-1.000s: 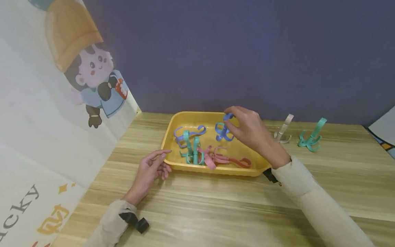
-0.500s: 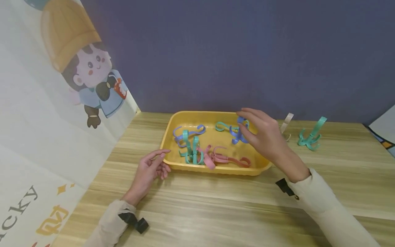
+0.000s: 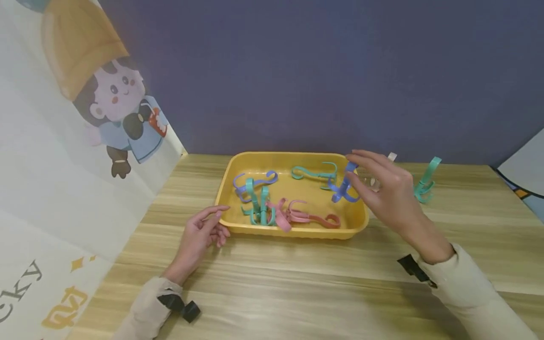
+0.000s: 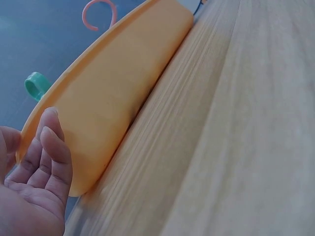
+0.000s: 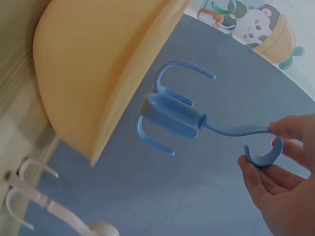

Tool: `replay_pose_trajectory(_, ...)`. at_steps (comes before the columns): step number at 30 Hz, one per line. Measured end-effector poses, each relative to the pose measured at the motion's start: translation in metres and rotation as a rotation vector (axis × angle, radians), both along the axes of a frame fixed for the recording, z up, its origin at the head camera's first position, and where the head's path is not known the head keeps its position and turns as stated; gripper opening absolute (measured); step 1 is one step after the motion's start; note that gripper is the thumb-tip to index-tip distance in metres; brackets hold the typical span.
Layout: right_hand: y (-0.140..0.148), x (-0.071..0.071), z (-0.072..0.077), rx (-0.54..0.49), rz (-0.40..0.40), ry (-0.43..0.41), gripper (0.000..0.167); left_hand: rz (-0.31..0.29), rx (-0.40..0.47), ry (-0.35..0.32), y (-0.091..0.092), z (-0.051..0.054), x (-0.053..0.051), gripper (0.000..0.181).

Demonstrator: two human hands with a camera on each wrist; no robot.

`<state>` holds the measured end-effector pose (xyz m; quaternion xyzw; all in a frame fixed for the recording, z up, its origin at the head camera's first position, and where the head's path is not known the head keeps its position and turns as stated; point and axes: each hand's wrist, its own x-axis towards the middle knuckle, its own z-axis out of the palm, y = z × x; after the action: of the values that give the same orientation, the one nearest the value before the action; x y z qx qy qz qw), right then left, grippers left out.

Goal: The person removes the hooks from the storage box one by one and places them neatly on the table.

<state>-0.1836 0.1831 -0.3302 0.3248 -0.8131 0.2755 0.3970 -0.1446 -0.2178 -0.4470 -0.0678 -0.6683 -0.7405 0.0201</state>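
My right hand [image 3: 388,189] pinches the curled top of a blue multi-prong hook [image 5: 172,115]. The hook hangs prongs down, apart from the yellow tray [image 3: 293,231], by its right end in the head view. With thumb and forefinger, my left hand [image 3: 197,241] holds the tray's left rim; its other fingers bend loosely beside the outer wall. Inside the tray lie another blue hook [image 3: 242,189], a green hook [image 3: 312,174], two upright green hooks [image 3: 255,203] side by side, a pink hook [image 3: 281,219] and a red-and-pink hook [image 3: 316,219].
Right of the tray, a white hook [image 5: 61,211] stands on the wooden table [image 3: 276,283], partly hidden by my right hand in the head view. Farther right stands a green hook [image 3: 425,182]. A dark blue panel [image 3: 297,71] rises behind, with a printed white wall [image 3: 34,141] at left.
My right hand has carried the blue hook rightward across the tray to its right end, uncovering the green hook lying at the back. My left hand has stayed at the rim.
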Motion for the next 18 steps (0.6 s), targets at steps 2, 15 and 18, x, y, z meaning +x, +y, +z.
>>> replay_pose_trajectory(2, 0.006, 0.002, 0.003, -0.017, -0.006, 0.020, 0.036, 0.003, -0.002, -0.001, 0.000, 0.000, 0.000, 0.045)
replay_pose_trajectory(15, 0.047, 0.009, 0.030, -0.210, -0.112, 0.083, 0.026, 0.014, -0.002, -0.006, -0.001, -0.003, -0.001, 0.045)
replay_pose_trajectory(18, 0.058, 0.008, 0.034, -0.221, -0.162, 0.099, 0.026, 0.012, -0.009, -0.007, -0.001, -0.002, -0.001, 0.046)
